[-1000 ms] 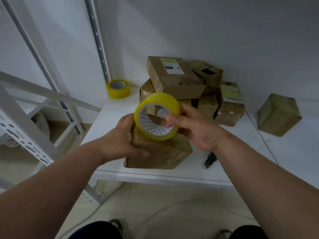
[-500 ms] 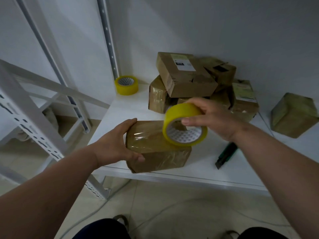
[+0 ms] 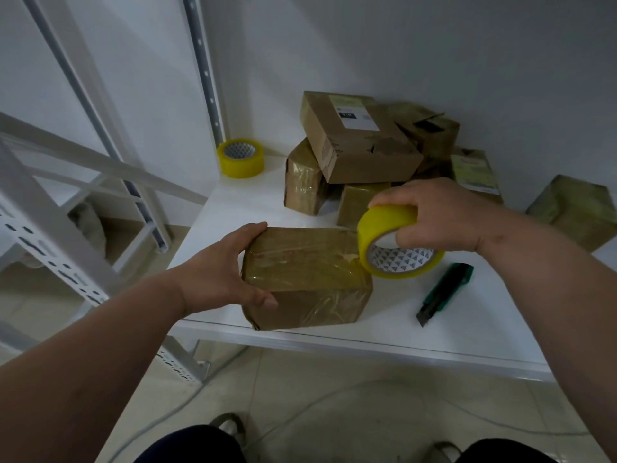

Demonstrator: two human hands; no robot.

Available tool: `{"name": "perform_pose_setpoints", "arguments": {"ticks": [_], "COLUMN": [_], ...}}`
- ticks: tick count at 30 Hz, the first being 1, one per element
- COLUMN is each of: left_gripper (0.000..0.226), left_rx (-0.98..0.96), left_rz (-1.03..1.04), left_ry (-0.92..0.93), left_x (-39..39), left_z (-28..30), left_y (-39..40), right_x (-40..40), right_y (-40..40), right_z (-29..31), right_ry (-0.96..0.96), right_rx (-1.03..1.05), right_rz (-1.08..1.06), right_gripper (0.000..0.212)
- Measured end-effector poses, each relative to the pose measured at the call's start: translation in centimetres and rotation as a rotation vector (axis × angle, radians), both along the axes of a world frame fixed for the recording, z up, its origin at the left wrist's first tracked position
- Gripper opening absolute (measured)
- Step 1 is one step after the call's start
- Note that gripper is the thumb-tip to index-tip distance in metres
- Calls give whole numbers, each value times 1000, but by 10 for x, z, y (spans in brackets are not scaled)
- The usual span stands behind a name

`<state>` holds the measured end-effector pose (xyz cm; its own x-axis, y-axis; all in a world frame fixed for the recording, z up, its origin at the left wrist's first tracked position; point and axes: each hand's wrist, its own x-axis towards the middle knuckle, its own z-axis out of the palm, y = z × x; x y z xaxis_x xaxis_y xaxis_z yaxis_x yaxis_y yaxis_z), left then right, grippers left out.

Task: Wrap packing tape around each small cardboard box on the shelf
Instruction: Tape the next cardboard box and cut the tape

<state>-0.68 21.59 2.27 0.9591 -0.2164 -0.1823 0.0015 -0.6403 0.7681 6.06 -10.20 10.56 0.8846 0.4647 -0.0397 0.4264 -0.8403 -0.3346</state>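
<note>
Both forearms bare to the frame edge; no sleeves, watch, rings or gloves visible on either. Left hand (image 3: 220,279) and right hand (image 3: 444,218): bare, nails short and unpainted where visible.

Legs: dark trousers, navy or black, cannot tell which in this light. Two knees show at the bottom edge, below the white shelf (image 3: 400,342): left knee (image 3: 190,446), right knee (image 3: 507,451).

Footwear: two shoes on the floor tiles, just under the front lip of the shelf. Left shoe (image 3: 228,426) greyish with a dark opening; right shoe (image 3: 445,451) pale, mostly hidden by the trouser leg. Type unclear.
</note>
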Motion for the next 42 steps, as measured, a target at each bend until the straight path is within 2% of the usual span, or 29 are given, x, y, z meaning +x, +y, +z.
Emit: {"name": "perform_pose_setpoints", "arguments": {"ticks": [11, 15, 18, 20, 24, 29, 35, 39, 42], "left_gripper": [124, 125, 129, 130, 126, 118, 85, 85, 92], "left_rx": [26, 9, -15, -15, 49, 118, 349, 457, 815], "left_rz": [-45, -42, -15, -11, -15, -109, -263, -296, -345], "left_ry": [-3, 13, 43, 52, 29, 72, 140, 141, 58], "left_x": [0, 2, 2, 2, 1, 2, -1, -3, -3], "left_z": [7, 6, 6, 6, 6, 10, 16, 20, 24], "left_y": [-1, -1, 4, 6, 5, 0, -4, -6, -8], "right_x": [-1, 1, 0, -2, -6, -10, -9, -5, -10], "right_y": [6, 5, 7, 7, 1, -4, -9, -15, -11], "right_z": [3, 3, 2, -3, -27, -55, -71, -70, -73], "right_ry": [12, 17, -56, -57, 12, -63, -117, -123, -136], "right_rx": [-235, -267, -390, -457, -442, -497, -428, -431, -448], "right_rz": [28, 38, 96, 99, 79, 148, 164, 139, 148], "right_gripper": [78, 67, 61, 63, 71, 72, 72, 76, 77]}}
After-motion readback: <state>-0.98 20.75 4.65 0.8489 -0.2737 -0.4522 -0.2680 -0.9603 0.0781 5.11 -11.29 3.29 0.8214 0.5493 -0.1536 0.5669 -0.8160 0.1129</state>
